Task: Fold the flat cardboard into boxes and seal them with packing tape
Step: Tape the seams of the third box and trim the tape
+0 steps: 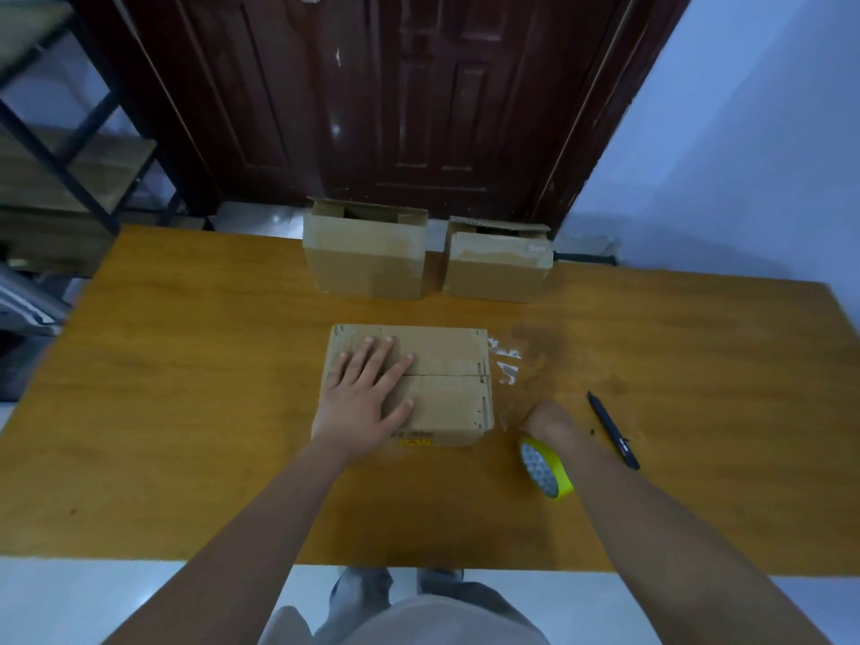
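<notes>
A small cardboard box (446,388) sits in the middle of the orange-brown table (186,412), its two top flaps closed with the seam running left to right. My left hand (367,393) lies flat on the left half of the flaps, fingers spread. A strip of clear packing tape (505,365) hangs off the box's right edge toward my right hand (544,418), which is curled beside the box's right front corner. The tape roll (547,467), with a yellow core, rides around my right wrist. What the right fingers pinch is hidden.
Two folded cardboard boxes stand at the table's far edge, one (367,253) left and one (498,263) right, both with open tops. A black pen (612,428) lies right of my right arm. A dark wooden door and a metal shelf stand behind.
</notes>
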{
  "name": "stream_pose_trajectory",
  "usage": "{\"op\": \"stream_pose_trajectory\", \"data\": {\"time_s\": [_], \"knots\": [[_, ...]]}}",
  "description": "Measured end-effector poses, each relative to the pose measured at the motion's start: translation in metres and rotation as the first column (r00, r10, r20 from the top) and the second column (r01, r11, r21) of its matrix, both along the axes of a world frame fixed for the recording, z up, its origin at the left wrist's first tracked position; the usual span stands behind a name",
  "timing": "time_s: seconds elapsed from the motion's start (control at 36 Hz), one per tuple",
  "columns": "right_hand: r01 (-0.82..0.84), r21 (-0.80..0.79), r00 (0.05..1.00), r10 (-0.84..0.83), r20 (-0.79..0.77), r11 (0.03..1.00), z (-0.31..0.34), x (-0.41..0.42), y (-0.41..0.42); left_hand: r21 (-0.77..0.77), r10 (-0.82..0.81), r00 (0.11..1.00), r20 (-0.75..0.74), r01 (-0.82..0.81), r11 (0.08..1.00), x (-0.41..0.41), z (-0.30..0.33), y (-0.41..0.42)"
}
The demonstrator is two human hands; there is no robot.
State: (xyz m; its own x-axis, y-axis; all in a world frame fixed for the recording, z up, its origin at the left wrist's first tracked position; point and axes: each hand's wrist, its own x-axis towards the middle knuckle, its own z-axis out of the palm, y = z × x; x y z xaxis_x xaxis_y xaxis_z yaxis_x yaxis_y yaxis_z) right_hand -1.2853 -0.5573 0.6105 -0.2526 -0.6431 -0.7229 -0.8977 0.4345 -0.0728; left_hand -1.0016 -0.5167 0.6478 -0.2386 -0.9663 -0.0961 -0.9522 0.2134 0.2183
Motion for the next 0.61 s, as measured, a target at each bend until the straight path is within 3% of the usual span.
{"op": "stream_pose_trajectory", "data": {"time_s": [0.19,0.36,0.61], "knots": [[-0.094,-0.141,0.994,0.084,-0.072,0.986,0.026,0.007,-0.002,0.007,-0.001,1.000,-0.019,0.001,1.000,0.002,0.000,0.000],[-0.079,-0.277,0.984,0.120,0.134,0.958,0.099,-0.013,-0.024,0.018,-0.006,1.000,-0.030,0.007,1.000,0.001,0.001,-0.002],[-0.165,-0.399,0.907,0.297,0.297,0.902,0.192,0.012,-0.023,0.059,0.099,0.987,-0.126,-0.092,0.994,-0.006,0.023,-0.014]]}}
